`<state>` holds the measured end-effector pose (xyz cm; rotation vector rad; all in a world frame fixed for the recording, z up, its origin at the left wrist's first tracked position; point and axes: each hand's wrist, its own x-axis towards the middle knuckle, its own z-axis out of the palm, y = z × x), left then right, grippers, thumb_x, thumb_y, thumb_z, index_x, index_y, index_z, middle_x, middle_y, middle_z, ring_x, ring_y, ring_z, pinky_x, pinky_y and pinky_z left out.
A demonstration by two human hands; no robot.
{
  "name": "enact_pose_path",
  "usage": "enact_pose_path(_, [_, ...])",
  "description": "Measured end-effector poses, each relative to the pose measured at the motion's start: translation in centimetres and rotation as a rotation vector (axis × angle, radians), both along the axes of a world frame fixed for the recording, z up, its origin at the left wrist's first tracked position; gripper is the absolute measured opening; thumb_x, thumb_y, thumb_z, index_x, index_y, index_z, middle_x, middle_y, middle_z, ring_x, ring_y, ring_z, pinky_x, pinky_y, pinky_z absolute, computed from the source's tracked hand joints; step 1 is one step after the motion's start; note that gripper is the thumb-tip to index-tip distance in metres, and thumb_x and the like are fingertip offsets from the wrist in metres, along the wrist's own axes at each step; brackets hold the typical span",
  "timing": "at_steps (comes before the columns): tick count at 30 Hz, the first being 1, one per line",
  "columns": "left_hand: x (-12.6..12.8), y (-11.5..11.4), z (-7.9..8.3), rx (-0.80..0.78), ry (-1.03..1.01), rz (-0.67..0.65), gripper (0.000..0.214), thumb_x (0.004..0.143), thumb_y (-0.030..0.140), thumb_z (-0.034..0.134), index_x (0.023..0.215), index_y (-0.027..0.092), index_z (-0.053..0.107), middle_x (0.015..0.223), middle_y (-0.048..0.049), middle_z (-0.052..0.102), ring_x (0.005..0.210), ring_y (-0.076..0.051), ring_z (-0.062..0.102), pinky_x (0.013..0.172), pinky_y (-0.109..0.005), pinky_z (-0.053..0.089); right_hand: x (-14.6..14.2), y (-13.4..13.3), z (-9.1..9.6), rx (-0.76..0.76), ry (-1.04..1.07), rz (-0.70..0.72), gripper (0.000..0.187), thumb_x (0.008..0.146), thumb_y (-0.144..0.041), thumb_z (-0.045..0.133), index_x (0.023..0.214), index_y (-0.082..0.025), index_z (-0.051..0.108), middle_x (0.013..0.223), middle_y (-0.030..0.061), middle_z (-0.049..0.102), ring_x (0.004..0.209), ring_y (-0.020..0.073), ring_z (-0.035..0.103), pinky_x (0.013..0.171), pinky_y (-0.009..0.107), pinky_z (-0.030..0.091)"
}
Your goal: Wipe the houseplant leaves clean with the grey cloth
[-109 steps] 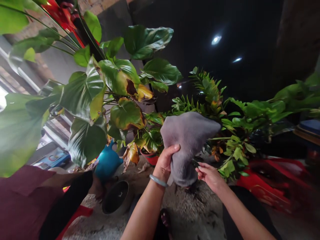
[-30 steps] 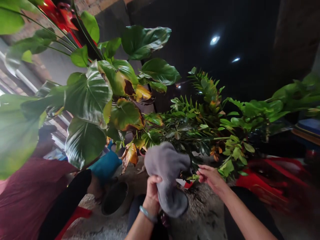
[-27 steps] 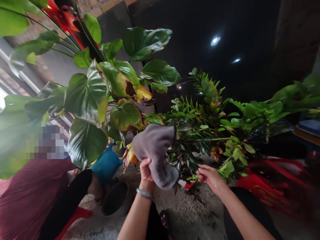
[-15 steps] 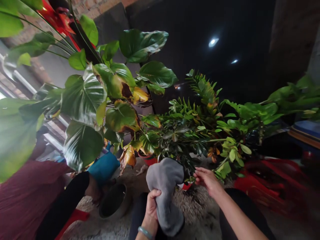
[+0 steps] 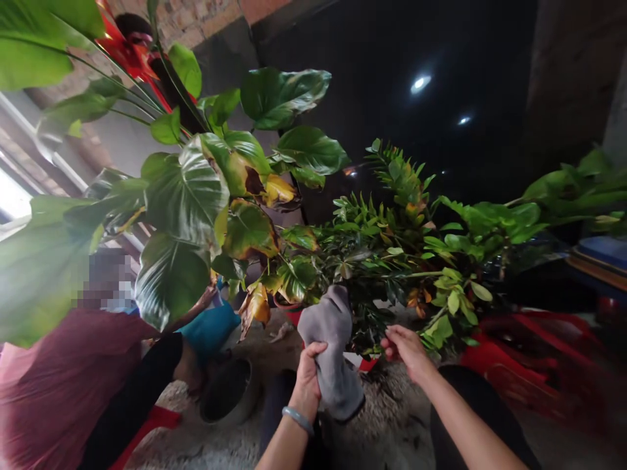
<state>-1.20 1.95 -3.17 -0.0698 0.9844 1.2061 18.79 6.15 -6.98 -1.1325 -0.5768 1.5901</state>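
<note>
My left hand (image 5: 309, 375), with a bracelet at its wrist, is closed round the lower middle of a soft grey cloth (image 5: 326, 326). The cloth's upper part stands against dark green leaves (image 5: 365, 310), and its lower end hangs below my fist. To the right, my right hand (image 5: 405, 351) has its fingertips pinched together close to the leaves. What they hold, if anything, is too small to make out. A red and white pot (image 5: 365, 362) shows partly between the cloth and my right hand.
Large glossy leaves (image 5: 186, 196), some yellow and brown, fill the left. A co-worker in a maroon shirt (image 5: 83, 365) sits there beside a dark basin (image 5: 228, 390). At right lies a red bag (image 5: 524, 365). Behind the plants rises a dark glossy panel (image 5: 392, 52).
My left hand and the cloth have shifted up and right, and the cloth's top is now narrower and more bunched. The right hand has moved slightly. More of the co-worker shows.
</note>
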Motion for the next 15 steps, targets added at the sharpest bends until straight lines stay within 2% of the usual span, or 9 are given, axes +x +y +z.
enact_pose_path(2, [-0.5,-0.6,0.6,0.024,-0.005,-0.022,0.014,0.056,0.013,0.055,0.065,0.014,0.065,0.040,-0.0039,0.061,0.040,-0.023,0.061,0.050,-0.036,0.055,0.0,0.0,0.1,0.008,-0.016,-0.004,0.014,0.059,-0.020,0.072,0.058,-0.019,0.059,0.039,-0.0028,0.059,0.030,0.0106,0.049,0.031,0.019,0.039])
enact_pose_path(4, [-1.3,0.3,2.9,0.182,-0.001,0.016,0.015,0.054,0.014,0.055,0.066,0.015,0.065,0.045,-0.0033,0.065,0.040,-0.020,0.061,0.050,-0.033,0.055,0.0,0.1,0.4,0.015,-0.022,-0.012,0.015,0.060,-0.019,0.072,0.057,-0.019,0.057,0.039,-0.0025,0.059,0.030,0.0104,0.049,0.031,0.019,0.040])
enact_pose_path(7, [-1.8,3.7,7.6,0.484,0.020,0.093,0.019,0.055,0.013,0.057,0.071,0.017,0.066,0.054,-0.0006,0.070,0.047,-0.018,0.064,0.057,-0.030,0.056,-0.1,0.4,0.9,0.026,-0.024,-0.024,0.018,0.060,-0.017,0.073,0.060,-0.019,0.056,0.040,-0.0014,0.060,0.032,0.0107,0.051,0.034,0.019,0.042])
enact_pose_path(9, [-1.2,6.0,9.6,0.582,0.044,0.153,0.020,0.057,0.013,0.060,0.075,0.017,0.067,0.058,0.0004,0.071,0.049,-0.017,0.065,0.060,-0.028,0.056,-0.1,0.3,1.1,0.036,-0.024,-0.025,0.018,0.059,-0.016,0.075,0.062,-0.018,0.057,0.042,-0.0003,0.061,0.034,0.0114,0.054,0.036,0.020,0.044])
enact_pose_path(10, [-0.7,6.7,9.8,0.582,0.055,0.171,0.019,0.058,0.013,0.061,0.076,0.017,0.067,0.058,0.0006,0.071,0.049,-0.016,0.065,0.061,-0.027,0.056,0.0,0.2,1.2,0.042,-0.023,-0.025,0.018,0.059,-0.016,0.075,0.062,-0.018,0.058,0.043,0.0001,0.062,0.035,0.0116,0.055,0.038,0.020,0.046])
enact_pose_path(12, [0.7,6.9,8.4,0.477,0.055,0.113,0.017,0.059,0.013,0.062,0.075,0.016,0.068,0.055,0.0005,0.070,0.047,-0.015,0.063,0.060,-0.026,0.055,0.2,-0.2,1.2,0.049,-0.022,-0.023,0.018,0.057,-0.016,0.076,0.061,-0.018,0.059,0.044,0.0006,0.063,0.036,0.0118,0.056,0.040,0.021,0.048])
enact_pose_path(15, [2.1,4.0,3.3,0.250,0.022,-0.127,0.020,0.057,0.014,0.061,0.076,0.013,0.070,0.047,-0.0026,0.066,0.041,-0.019,0.060,0.053,-0.031,0.053,0.8,-0.7,0.7,0.047,-0.020,-0.029,0.017,0.054,-0.018,0.076,0.056,-0.018,0.059,0.042,-0.0001,0.062,0.034,0.0120,0.054,0.039,0.022,0.048])
